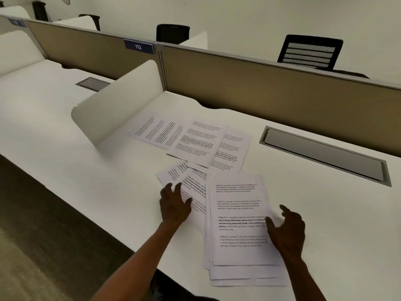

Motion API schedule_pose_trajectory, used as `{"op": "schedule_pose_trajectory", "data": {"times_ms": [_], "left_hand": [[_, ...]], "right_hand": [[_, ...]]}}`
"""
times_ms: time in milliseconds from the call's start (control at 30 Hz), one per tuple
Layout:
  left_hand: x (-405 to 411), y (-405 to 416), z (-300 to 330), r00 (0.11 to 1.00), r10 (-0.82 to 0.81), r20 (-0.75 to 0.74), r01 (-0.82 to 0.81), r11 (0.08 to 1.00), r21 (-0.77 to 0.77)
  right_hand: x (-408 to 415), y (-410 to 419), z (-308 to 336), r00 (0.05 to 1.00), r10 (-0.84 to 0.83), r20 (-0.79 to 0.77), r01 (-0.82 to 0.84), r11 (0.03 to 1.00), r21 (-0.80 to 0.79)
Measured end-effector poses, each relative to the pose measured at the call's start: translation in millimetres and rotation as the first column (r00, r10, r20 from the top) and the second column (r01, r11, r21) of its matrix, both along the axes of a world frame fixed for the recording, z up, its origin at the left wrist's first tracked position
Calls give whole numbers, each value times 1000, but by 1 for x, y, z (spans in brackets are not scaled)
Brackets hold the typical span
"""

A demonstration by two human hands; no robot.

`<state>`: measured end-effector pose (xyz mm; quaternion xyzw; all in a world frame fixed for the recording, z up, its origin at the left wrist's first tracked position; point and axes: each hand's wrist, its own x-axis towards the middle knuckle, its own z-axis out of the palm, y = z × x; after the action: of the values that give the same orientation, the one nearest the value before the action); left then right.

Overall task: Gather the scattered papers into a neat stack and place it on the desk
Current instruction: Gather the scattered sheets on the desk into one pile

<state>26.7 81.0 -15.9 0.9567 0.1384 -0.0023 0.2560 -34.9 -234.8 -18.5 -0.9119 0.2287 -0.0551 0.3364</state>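
Printed white papers lie spread over the white desk [325, 224]. A loose, uneven pile [238, 213] sits near the front edge, with its sheets fanned out at the bottom. My right hand [286, 231] rests on the pile's right edge, thumb on the top sheet. My left hand [175, 205] lies flat, fingers spread, on slanted sheets [195, 183] just left of the pile. Farther back, three more sheets [199, 141] overlap one another.
A white curved divider [117, 105] stands left of the papers. A tan partition [282, 94] with a "112" label [138, 47] runs along the back. A grey cable hatch [325, 155] is set into the desk at right. Black chairs stand beyond.
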Motion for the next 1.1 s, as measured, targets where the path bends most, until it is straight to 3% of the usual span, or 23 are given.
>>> {"op": "schedule_pose_trajectory", "data": {"times_ms": [167,433,600,733,833,900,1000,1100], "left_hand": [[27,23,1,974,-21,-224,45,994,101],[33,19,4,975,-29,-222,65,986,156],[34,17,7,966,0,-259,16,998,59],[31,18,6,958,72,-278,-121,979,-166],[25,19,10,970,70,-231,-136,949,-285],[21,21,12,976,66,-209,-118,962,-248],[16,26,12,977,0,-212,-7,999,-31],[20,35,9,970,-95,-222,107,993,41]], "right_hand": [[0,17,2,994,81,68,-82,997,12],[6,53,5,974,186,127,-193,980,44],[10,75,9,944,282,170,-299,950,84],[14,93,15,922,328,205,-360,921,147],[17,105,17,918,349,190,-382,907,178],[20,111,15,907,385,173,-413,893,178],[25,114,8,885,446,136,-462,877,135],[31,109,7,906,412,102,-420,904,80]]}}
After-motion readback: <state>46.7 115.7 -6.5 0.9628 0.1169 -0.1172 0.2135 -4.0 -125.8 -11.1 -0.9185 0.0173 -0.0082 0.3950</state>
